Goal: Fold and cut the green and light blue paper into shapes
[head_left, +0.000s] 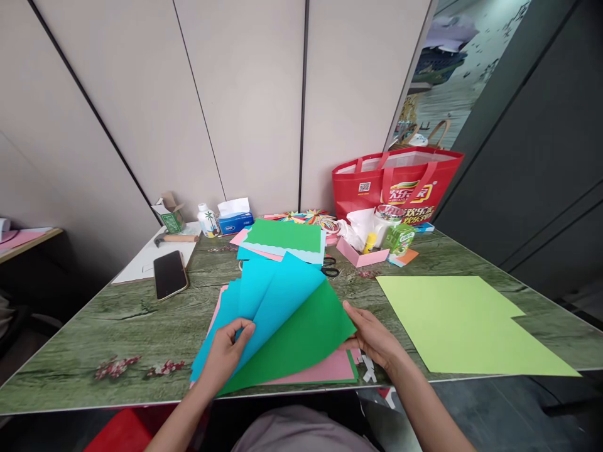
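Note:
My left hand (228, 348) pinches the folded-back edge of the blue paper (282, 292), thumb against fingers. Beneath it, a green paper sheet (301, 342) curves up on the right, its corner held between the thumb and fingers of my right hand (370, 333). Pink paper (325, 369) and more coloured sheets lie under both at the table's front edge. Just behind are black-handled scissors (330, 270), partly covered by paper. Another stack, topped by a green sheet (287, 235), lies farther back. Small white paper scraps (369, 368) sit beside my right wrist.
Light green paper (466, 323) overhangs the table's (117, 339) front edge at right. A phone (170, 275), hammer (176, 238), bottle (208, 221) and tissue pack (235, 221) are at left. Behind stand a pink paper box (362, 256), jar (387, 221) and red bag (400, 182).

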A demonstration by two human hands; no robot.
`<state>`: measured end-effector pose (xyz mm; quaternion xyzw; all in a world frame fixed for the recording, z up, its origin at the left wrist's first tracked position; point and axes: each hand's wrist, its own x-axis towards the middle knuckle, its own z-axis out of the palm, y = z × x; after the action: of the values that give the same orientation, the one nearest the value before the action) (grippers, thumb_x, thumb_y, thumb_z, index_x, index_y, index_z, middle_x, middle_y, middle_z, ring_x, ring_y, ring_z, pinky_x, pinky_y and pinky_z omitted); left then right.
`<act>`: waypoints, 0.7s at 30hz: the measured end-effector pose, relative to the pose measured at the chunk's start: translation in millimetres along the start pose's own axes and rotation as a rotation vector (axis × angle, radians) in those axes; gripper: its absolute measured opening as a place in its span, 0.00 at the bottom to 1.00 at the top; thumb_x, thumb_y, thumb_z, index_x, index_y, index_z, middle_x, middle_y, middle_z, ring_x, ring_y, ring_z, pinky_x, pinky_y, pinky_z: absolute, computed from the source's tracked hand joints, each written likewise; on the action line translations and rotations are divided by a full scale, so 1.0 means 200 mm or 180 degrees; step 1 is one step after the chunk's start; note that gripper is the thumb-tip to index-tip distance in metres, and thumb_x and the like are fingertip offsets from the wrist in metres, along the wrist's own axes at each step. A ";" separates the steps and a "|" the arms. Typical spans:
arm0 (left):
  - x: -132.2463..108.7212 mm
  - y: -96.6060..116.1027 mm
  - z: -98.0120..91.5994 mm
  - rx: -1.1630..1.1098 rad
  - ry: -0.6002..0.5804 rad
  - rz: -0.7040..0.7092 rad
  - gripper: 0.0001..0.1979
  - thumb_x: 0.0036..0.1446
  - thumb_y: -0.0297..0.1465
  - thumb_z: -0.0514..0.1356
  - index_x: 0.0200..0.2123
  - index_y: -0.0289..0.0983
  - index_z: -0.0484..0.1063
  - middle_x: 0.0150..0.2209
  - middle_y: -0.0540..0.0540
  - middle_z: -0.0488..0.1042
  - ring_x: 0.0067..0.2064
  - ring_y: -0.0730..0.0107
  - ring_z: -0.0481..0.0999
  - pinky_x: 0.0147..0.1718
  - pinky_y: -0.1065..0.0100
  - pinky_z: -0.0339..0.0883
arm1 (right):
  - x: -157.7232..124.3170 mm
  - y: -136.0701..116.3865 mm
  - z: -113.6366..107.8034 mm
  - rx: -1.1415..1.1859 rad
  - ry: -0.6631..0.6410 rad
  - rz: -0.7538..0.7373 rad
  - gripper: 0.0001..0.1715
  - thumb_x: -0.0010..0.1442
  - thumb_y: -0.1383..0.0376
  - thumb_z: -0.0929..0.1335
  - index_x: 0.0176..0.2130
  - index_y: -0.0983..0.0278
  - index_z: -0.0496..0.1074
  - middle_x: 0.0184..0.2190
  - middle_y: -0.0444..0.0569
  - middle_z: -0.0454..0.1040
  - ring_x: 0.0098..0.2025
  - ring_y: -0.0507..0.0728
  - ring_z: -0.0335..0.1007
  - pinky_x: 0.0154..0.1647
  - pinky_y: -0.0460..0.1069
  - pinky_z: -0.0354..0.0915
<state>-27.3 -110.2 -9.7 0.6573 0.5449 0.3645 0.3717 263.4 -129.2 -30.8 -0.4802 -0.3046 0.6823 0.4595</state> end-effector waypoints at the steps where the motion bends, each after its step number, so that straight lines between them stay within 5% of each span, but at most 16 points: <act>1: 0.00 0.00 0.00 0.0056 0.0057 0.0029 0.16 0.50 0.45 0.55 0.26 0.37 0.68 0.19 0.54 0.56 0.22 0.73 0.53 0.21 0.72 0.50 | 0.01 0.01 -0.01 -0.0023 0.0010 -0.0011 0.18 0.57 0.53 0.67 0.33 0.67 0.72 0.31 0.55 0.79 0.31 0.59 0.77 0.32 0.52 0.72; 5: -0.02 0.02 -0.01 0.0545 0.0171 0.0330 0.21 0.55 0.40 0.53 0.50 0.37 0.67 0.29 0.49 0.73 0.20 0.73 0.58 0.20 0.71 0.57 | 0.02 0.04 -0.03 0.0045 -0.0087 -0.0032 0.15 0.51 0.57 0.71 0.24 0.67 0.73 0.22 0.50 0.78 0.25 0.56 0.75 0.30 0.48 0.70; 8: -0.05 0.02 0.01 0.0904 -0.0176 0.0741 0.18 0.59 0.36 0.48 0.48 0.41 0.71 0.38 0.47 0.77 0.27 0.69 0.72 0.37 0.65 0.68 | 0.02 0.04 -0.01 0.0164 -0.0198 -0.0109 0.16 0.49 0.57 0.73 0.21 0.67 0.72 0.18 0.47 0.76 0.22 0.54 0.73 0.27 0.47 0.69; 10: -0.09 0.01 0.03 0.1157 -0.0415 0.0925 0.17 0.60 0.35 0.48 0.46 0.43 0.72 0.40 0.47 0.78 0.39 0.64 0.76 0.50 0.58 0.62 | 0.02 0.02 0.03 0.0280 -0.0251 -0.0206 0.16 0.49 0.56 0.73 0.23 0.67 0.73 0.20 0.48 0.77 0.24 0.54 0.73 0.28 0.47 0.69; 14: -0.15 -0.04 0.07 0.1586 -0.0770 0.0895 0.19 0.55 0.39 0.57 0.51 0.45 0.67 0.52 0.45 0.71 0.52 0.57 0.70 0.47 0.60 0.67 | 0.02 -0.04 0.10 0.0478 -0.0362 -0.0402 0.16 0.48 0.55 0.73 0.28 0.65 0.72 0.29 0.51 0.79 0.36 0.59 0.76 0.39 0.51 0.70; 21: -0.09 -0.07 0.06 0.1491 -0.0130 0.1455 0.22 0.61 0.28 0.47 0.58 0.44 0.60 0.53 0.45 0.70 0.53 0.62 0.70 0.51 0.58 0.63 | -0.03 -0.09 -0.03 0.0576 0.0016 -0.0496 0.16 0.54 0.57 0.71 0.40 0.63 0.72 0.46 0.55 0.74 0.53 0.62 0.67 0.48 0.59 0.67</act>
<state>-25.3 -126.7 -28.3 0.8375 0.4447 0.2899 0.1298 275.4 -127.3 -14.4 -0.4133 -0.2769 0.6679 0.5535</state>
